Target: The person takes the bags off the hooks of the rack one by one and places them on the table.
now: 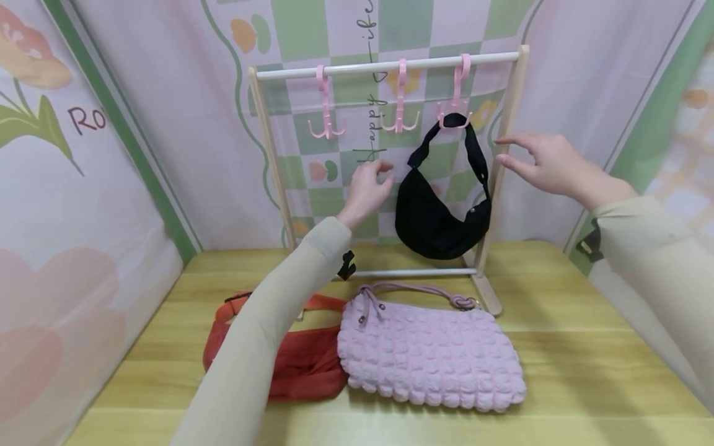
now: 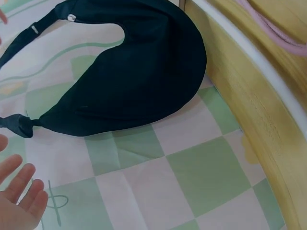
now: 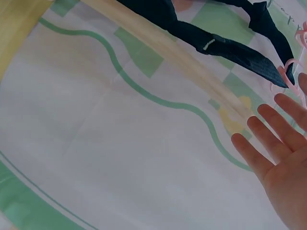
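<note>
There it hung, the black bag, right of centre in the head view, its strap looped over the rightmost pink hook and its body sagging in a crescent! Left of it, around the middle of the frame, was the left hand, fingers loosely bent and relaxed, near the bag's left end but a little apart from it. Over at the upper right came the right hand, fingers extended and thumb apart, its tips in line with the rack's right post; whether they touched the wood, one could not tell. The right wrist view had those fingers spread near the strap and the hook.

Two more pink hooks, the left hook and the middle hook, dangled from the white top rail. Down below, on the wooden table, a puffy lilac bag sat bottom centre, its cord handle arching along the top. Tight against its left side lay a red bag, partly covered by the left sleeve. Behind everything spread a green-and-white checked backdrop!
</note>
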{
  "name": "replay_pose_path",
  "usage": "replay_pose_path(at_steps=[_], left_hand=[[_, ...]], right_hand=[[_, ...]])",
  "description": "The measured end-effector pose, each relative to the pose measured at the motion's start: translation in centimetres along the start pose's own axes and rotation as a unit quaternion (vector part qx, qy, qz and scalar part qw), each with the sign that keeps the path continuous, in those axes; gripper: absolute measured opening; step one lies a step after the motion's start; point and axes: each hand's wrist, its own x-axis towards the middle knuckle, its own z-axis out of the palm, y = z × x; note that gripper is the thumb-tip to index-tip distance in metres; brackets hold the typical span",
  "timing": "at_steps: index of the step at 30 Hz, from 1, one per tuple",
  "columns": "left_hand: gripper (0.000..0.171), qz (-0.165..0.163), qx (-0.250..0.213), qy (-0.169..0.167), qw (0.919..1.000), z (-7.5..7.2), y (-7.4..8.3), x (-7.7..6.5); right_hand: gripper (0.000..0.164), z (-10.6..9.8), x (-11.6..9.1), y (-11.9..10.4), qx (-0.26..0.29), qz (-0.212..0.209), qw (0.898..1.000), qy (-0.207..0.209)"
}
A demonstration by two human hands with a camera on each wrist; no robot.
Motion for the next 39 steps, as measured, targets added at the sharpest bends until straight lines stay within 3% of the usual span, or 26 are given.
replay_pose_path(at_steps=[14,20,39], left_hand=[[0.037,0.009,0.003,-0.016,0.9998,0.4,0.3,1.2],[0.036,0.015,0.010,-0.013,0.9998,0.5,0.2,1.3],[0.038,0.036,0.018,-0.021,0.9990,0.9,0.3,2.1]], right_hand=[[0.045,-1.6,1.9,-0.1,-0.017,-0.020,0.999,0.038],[0.049,-2.7,2.7,-0.6,-0.034,0.000,0.999,0.019],[0.051,-5.3,5.1,-1.3,-0.056,0.007,0.998,0.009]])
